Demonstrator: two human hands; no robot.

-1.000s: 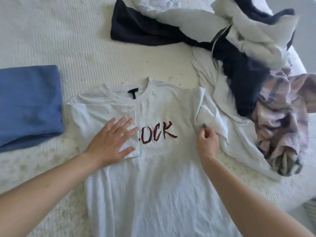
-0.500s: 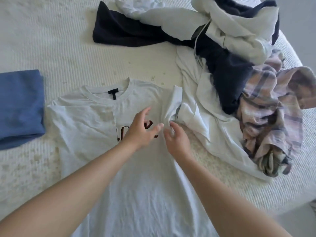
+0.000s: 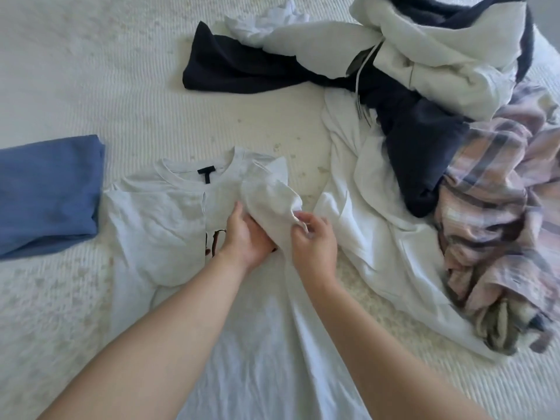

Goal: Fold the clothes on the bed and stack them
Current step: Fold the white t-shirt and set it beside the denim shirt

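White tee (image 3: 169, 237) flat mid-bed (image 3: 91, 71). Right hand (image 3: 313, 241) pinches its sleeve (image 3: 272, 201); left hand (image 3: 247, 237) holds sleeve from beneath. Blue fold (image 3: 45, 195) left of tee; pile (image 3: 424, 116) right.

One white T-shirt (image 3: 169, 225) lies spread at the near edge of the bed (image 3: 91, 71), and one folded blue garment (image 3: 45, 192) sits at the left edge. Toward the far right corner is one loose heap — in it one dark navy piece (image 3: 230, 68), one cream hooded top (image 3: 439, 56), one plain white shirt (image 3: 372, 231), one pink plaid piece (image 3: 497, 207) and one small crumpled white item (image 3: 272, 19). Two hands are in view — one left hand (image 3: 245, 237), one right hand (image 3: 315, 247).
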